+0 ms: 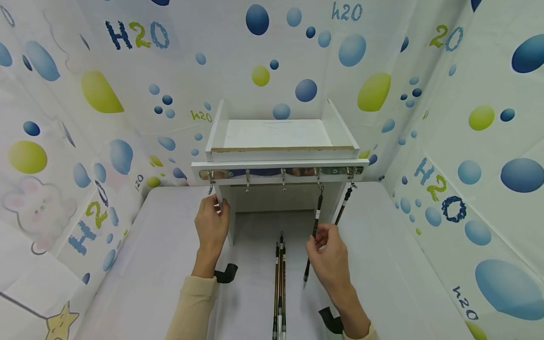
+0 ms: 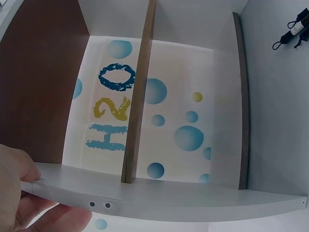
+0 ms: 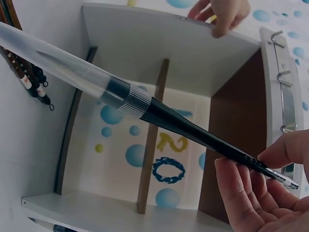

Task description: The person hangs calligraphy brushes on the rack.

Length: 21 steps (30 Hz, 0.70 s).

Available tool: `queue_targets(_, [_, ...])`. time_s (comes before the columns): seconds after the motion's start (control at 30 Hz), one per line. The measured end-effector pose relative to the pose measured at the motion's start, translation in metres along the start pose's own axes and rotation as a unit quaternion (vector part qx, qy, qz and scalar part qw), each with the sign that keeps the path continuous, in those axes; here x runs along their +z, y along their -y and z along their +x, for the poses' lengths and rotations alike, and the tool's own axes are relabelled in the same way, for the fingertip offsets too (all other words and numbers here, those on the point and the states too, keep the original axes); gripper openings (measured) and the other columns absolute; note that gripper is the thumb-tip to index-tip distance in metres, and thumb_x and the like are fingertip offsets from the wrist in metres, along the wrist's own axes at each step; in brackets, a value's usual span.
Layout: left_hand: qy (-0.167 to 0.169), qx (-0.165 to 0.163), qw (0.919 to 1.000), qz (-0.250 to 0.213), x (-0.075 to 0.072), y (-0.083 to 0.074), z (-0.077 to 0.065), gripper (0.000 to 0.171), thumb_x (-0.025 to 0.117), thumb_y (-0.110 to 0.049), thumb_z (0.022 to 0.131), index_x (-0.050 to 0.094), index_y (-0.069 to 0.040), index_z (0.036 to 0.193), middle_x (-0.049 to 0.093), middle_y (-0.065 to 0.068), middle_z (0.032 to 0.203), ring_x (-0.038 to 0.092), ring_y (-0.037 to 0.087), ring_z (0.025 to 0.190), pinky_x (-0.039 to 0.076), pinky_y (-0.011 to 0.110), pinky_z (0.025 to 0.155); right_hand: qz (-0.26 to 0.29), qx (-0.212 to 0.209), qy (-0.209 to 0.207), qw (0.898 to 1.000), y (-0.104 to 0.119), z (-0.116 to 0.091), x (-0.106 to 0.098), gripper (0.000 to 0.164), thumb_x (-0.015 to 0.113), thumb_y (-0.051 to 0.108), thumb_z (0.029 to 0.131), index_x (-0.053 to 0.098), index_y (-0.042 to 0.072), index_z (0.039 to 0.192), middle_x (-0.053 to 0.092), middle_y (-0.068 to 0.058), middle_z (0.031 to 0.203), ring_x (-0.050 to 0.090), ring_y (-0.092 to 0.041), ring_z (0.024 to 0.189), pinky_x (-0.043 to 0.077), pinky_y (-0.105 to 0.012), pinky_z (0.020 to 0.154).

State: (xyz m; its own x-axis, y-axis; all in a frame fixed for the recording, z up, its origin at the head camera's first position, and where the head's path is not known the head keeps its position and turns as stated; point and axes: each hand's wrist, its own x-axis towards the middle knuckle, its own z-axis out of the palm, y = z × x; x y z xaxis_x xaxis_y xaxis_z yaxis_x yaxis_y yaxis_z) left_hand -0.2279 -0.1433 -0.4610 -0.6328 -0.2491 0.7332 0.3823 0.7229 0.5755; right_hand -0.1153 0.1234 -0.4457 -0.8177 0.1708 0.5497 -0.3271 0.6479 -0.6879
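A small white shelf stand (image 1: 278, 179) has a metal strip with several hooks along its front edge. My left hand (image 1: 214, 226) holds its left side panel (image 2: 159, 203), thumb on one face and fingers on the other. My right hand (image 1: 331, 257) pinches the handle of a dark calligraphy brush (image 3: 181, 126), tip down and slightly tilted, with a clear cover over its bristles. In the head view, that brush's top loop is at the second hook from the right. Another brush (image 1: 343, 205) hangs from the rightmost hook, its lower part hidden behind my right hand.
Several more brushes (image 1: 279, 283) lie side by side on the white table (image 1: 255, 293), between my forearms. The stand has a tray top (image 1: 276, 134) and a brown wooden crossbar (image 2: 140, 96) inside. White sheeting with blue and green dots (image 1: 297, 56) encloses the table.
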Motion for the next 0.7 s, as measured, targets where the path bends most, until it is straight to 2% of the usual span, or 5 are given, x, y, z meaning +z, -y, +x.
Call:
queue_targets(0.17, [0.002, -0.002, 1.0000, 0.000, 0.0001, 0.0005, 0.0000, 0.022, 0.064, -0.004, 0.090, 0.065, 0.013, 0.104, 0.066, 0.028, 0.093, 0.072, 0.040, 0.074, 0.060, 0.050, 0.061, -0.005, 0.006, 0.007, 1.000, -0.0006, 0.0017, 0.0007, 0.032, 0.069, -0.002, 0.084, 0.057, -0.002, 0.113, 0.061, -0.007, 0.084, 0.058, -0.012, 0.071, 0.051, -0.020, 0.057])
queue_targets(0.7, [0.002, -0.002, 1.0000, -0.004, 0.0005, 0.0008, 0.0002, 0.022, 0.065, -0.004, 0.090, 0.065, 0.013, 0.105, 0.066, 0.027, 0.094, 0.072, 0.041, 0.074, 0.060, 0.051, 0.060, -0.002, -0.031, -0.007, 0.999, -0.0011, 0.0027, 0.0022, 0.034, 0.068, -0.005, 0.081, 0.059, -0.004, 0.113, 0.061, -0.005, 0.082, 0.058, -0.009, 0.070, 0.052, -0.019, 0.055])
